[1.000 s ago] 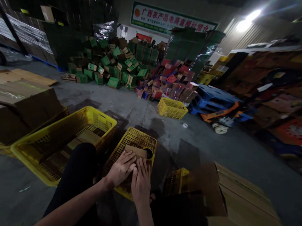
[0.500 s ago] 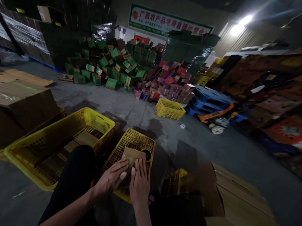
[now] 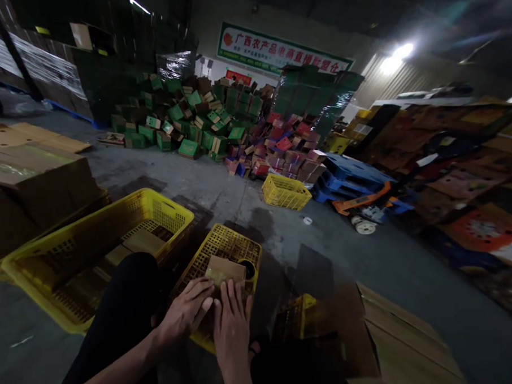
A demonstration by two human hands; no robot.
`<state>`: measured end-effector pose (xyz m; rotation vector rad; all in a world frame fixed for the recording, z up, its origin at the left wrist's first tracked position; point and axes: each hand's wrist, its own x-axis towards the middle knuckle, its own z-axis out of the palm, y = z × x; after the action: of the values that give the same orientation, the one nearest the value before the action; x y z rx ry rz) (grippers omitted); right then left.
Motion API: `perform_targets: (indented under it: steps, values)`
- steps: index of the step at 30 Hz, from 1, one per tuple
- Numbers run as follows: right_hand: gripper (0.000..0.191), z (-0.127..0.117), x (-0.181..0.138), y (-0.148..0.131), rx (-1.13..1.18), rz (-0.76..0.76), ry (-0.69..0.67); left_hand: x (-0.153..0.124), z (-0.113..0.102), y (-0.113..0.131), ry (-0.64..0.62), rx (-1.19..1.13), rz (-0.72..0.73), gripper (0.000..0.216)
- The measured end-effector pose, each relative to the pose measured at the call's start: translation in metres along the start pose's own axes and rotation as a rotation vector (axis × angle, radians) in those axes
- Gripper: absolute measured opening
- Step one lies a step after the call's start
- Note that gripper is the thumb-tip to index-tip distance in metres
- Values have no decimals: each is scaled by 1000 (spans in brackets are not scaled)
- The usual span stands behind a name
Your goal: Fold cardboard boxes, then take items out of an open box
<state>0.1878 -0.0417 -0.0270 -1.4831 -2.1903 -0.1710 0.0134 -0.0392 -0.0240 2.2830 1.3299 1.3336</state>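
Observation:
My left hand (image 3: 185, 314) and my right hand (image 3: 232, 322) lie side by side, fingers stretched flat, on a small brown cardboard piece (image 3: 224, 268) that rests on an overturned yellow plastic crate (image 3: 225, 246). Both hands press on the near part of the cardboard; its far edge stands up a little beyond my fingertips. A dark round tape roll (image 3: 249, 267) sits on the crate just right of the cardboard. My dark-clothed knee (image 3: 128, 305) is to the left of the crate.
A large yellow crate (image 3: 97, 230) with cardboard pieces inside stands at left, beside flat brown boxes (image 3: 31, 176). Stacked flat cardboard (image 3: 402, 345) lies at right. Farther off are a yellow basket (image 3: 285, 191), blue pallets (image 3: 354, 176) and heaps of green and red cartons (image 3: 208, 122).
The cardboard's far edge has been folded upward and both hands have slid back toward me along it. The view has tilted down slightly.

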Motion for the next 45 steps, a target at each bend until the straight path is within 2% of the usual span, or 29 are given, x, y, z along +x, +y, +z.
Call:
perform_targets:
  steps: [9,18,26,33,36,45]
  values:
    - [45,-5,-11,-17,86,-6,44,4,-1,0,3,47,13,35]
    - [41,-15,11,-18,107,40,-4,-2,0,-8,14,-44,39,32]
    - [41,-12,24,-6,74,94,-34,3,-3,-1,-71,56,15,34]
    - [54,-13,14,2,72,44,-104,10,17,-3,-78,206,-2,45]
    - [51,-13,12,3,69,49,-126,10,26,-6,-79,214,-33,51]
    - [44,-15,2,4,119,129,-43,8,32,-15,-115,164,-43,63]
